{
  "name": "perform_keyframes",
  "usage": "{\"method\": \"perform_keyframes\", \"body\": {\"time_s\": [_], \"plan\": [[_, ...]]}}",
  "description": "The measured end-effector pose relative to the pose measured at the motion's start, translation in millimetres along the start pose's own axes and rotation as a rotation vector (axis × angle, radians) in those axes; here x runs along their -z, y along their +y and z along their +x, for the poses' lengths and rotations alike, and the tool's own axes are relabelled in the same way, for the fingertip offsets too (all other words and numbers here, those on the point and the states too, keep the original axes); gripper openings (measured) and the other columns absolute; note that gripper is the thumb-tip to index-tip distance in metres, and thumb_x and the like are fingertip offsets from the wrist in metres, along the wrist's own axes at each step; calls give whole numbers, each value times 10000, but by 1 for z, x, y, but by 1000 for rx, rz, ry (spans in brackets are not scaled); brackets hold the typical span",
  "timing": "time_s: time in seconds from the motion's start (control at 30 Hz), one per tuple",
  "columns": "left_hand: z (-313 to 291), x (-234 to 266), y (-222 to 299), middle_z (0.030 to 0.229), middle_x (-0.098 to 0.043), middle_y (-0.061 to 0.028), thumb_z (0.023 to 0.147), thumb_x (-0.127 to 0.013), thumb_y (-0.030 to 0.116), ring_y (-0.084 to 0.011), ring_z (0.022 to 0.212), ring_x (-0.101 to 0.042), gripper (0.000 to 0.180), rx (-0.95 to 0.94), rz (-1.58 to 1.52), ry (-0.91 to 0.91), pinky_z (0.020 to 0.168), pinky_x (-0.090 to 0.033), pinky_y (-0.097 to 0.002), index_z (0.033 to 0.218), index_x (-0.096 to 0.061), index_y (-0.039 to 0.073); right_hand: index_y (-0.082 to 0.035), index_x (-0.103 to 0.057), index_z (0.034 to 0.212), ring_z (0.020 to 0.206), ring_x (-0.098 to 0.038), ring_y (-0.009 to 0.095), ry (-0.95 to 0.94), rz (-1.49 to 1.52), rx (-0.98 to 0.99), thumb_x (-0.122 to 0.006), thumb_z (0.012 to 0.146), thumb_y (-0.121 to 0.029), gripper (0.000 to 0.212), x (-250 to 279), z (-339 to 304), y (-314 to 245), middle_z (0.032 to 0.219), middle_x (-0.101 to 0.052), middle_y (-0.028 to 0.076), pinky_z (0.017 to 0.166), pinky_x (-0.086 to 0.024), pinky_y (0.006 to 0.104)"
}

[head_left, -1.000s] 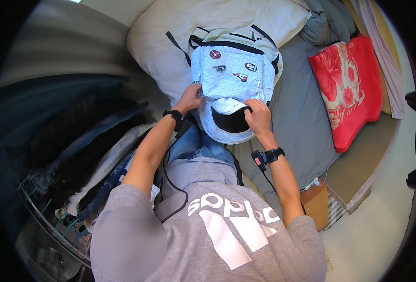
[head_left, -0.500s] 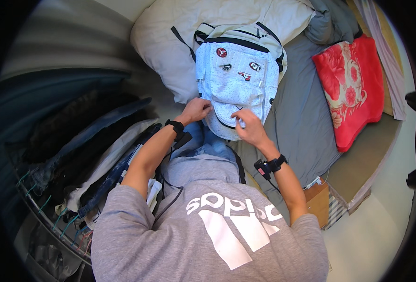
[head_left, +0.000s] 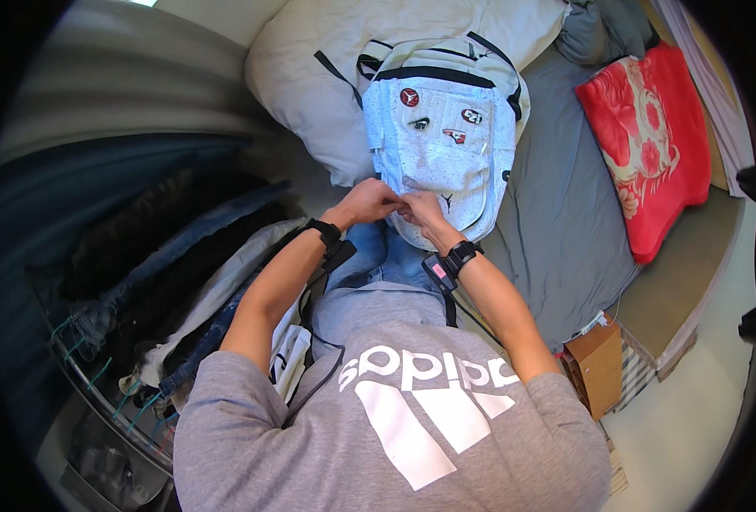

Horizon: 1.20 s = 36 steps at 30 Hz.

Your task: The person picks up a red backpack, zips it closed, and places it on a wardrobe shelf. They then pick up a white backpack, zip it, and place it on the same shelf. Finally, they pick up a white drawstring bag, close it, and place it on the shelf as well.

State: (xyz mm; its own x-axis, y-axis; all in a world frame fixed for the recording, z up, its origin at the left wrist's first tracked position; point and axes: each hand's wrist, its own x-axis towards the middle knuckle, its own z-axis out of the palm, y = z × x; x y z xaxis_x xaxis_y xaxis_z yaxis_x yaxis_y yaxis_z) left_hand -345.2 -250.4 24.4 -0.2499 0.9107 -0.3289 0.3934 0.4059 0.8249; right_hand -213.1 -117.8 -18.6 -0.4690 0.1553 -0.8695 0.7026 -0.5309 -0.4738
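Nearest the camera: grey sweatshirt [head_left: 395, 427], both forearms reaching forward over the lap, a dark watch on each wrist.

Left hand [head_left: 368, 203] and right hand [head_left: 423, 207] touching each other at the lower front edge of the light blue backpack [head_left: 442, 154]. Fingers of both hands pinched closed on the fabric and, apparently, the zipper end at that edge; the exact part gripped hidden by the knuckles.

Change against the earlier views: front pocket gaping open a second ago, with a dark interior and a white item showing; half closed half a second ago; now flat and shut, no opening visible. Hands drawn together from apart on either side of the pocket mouth. Judgement: pocket closing complete or at its final pull.

Backpack position relative to the grip: lying flat, front face up, lower edge directly under both hands, body extending away from them, top with black straps resting on the white pillow [head_left: 310, 77].

Farther off: grey bed sheet [head_left: 566, 205] beneath the backpack, red floral cushion [head_left: 647, 136] to the right, well apart. Left side: clothes on hangers [head_left: 165, 282]. Lower right: small brown box [head_left: 598, 367] beside the bed.
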Motion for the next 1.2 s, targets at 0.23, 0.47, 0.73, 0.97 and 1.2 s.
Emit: {"method": "perform_keyframes", "body": {"time_s": [0.23, 0.47, 0.73, 0.97, 1.2], "plan": [[4, 1, 1, 1076, -662, -66, 818, -711, 66, -265, 985, -627, 243, -207, 381, 342, 814, -488, -389, 1055, -706, 120, 20, -732, 804, 614, -656, 138, 51, -181, 256, -621, 912, -138, 221, 4, -24, -12, 720, -707, 73, 569, -505, 271], [34, 26, 19, 1155, -617, 12, 767, -715, 107, -198, 1070, -577, 288, -661, 571, 307, 898, -419, -373, 1047, -709, 172, 30, -732, 866, 640, -689, 151, 138, -352, 407, -610, 924, -157, 231, 7, -69, -42, 716, -720, 99, 619, -541, 289], [48, 30, 26, 1051, -604, 30, 752, -710, 128, -169, 985, -577, 242, -672, 629, 379, 834, -401, -368, 984, -725, 193, 13, -737, 869, 634, -708, 167, 218, -479, 452, -638, 924, -180, 225, 32, -108, -46, 691, -718, 105, 611, -544, 309], [56, 39, 36, 877, -558, 34, 726, -750, 125, -160, 911, -570, 192, -609, 625, 434, 811, -393, -370, 908, -720, 178, -28, -734, 876, 583, -683, 223, 348, -778, 732, -642, 918, -204, 203, 57, -130, -49, 650, -683, 116, 579, -512, 350], [63, 44, 45, 866, -559, 39, 723, -745, 158, -174, 903, -559, 192, -585, 663, 395, 810, -390, -387, 912, -721, 182, 4, -714, 859, 528, -635, 180, 423, -593, 707, -638, 921, -199, 225, 34, -131, -31, 606, -646, 103, 526, -471, 329]]}}
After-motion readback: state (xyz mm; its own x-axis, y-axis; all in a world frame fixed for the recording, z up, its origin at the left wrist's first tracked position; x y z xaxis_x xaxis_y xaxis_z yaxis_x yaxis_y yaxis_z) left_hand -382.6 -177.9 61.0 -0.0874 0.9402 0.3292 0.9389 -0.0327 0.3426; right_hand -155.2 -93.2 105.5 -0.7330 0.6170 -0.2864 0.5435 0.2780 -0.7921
